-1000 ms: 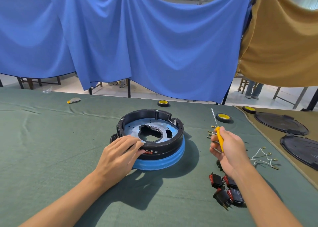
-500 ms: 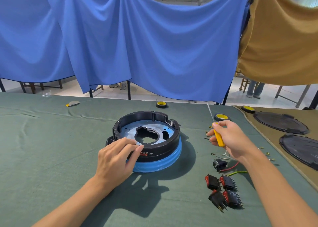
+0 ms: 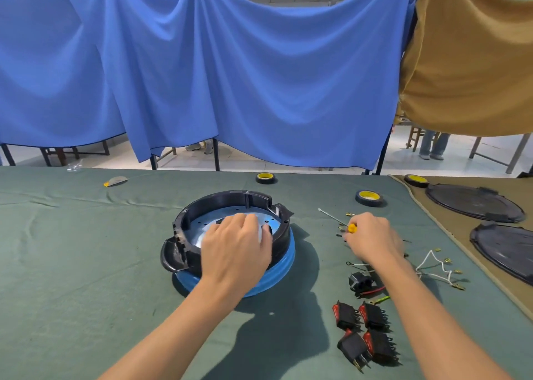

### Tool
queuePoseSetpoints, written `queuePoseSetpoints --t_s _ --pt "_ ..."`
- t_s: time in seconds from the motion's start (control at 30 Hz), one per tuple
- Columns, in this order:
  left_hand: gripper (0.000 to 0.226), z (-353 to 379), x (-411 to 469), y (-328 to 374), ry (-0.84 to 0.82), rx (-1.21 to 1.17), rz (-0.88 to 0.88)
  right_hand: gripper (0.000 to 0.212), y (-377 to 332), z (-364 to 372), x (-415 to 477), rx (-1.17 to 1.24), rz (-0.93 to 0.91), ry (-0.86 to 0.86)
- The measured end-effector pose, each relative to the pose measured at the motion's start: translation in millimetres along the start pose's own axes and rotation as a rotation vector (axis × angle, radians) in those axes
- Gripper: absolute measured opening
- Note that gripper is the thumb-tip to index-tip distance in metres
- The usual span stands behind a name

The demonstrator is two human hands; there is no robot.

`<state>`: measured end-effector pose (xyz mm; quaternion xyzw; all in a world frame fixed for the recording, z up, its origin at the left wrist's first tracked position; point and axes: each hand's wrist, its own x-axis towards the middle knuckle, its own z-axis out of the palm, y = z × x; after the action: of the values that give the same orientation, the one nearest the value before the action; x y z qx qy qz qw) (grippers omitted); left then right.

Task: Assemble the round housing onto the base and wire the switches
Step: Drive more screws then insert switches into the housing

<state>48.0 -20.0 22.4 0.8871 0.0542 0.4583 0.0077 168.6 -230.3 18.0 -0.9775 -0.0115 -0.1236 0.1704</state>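
Observation:
The black round housing point(image 3: 227, 202) sits on the blue base point(image 3: 281, 267) in the middle of the green cloth. My left hand point(image 3: 235, 248) lies over the housing's near rim, its curled fingers reaching inside onto the silver plate point(image 3: 271, 221). To the right, my right hand point(image 3: 372, 237) grips a yellow-handled screwdriver point(image 3: 351, 228) low over the cloth, shaft pointing back left. Several black and red rocker switches point(image 3: 364, 332) lie at the front right. A black socket with red wire point(image 3: 360, 283) and white wires point(image 3: 437, 267) lie near them.
Three tape rolls point(image 3: 370, 197) lie toward the table's far edge. Two black round covers point(image 3: 473, 202) rest on the brown cloth at the right. Small brass terminals point(image 3: 350, 214) are scattered by the screwdriver. A small scraper point(image 3: 115, 181) lies far left. Blue and tan drapes hang behind.
My left hand moved from the housing's front wall up over the rim and inside. The housing has turned on the base. My right hand lowered the screwdriver toward the cloth.

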Motion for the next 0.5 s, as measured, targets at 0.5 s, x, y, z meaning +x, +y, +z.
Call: queuePoseSetpoints --t_s 0.5 --pt "0.022 39.0 -4.7 0.1 0.1 0.247 0.389 0.006 2.7 20.7 7.4 -0.123 -0.047 0.036"
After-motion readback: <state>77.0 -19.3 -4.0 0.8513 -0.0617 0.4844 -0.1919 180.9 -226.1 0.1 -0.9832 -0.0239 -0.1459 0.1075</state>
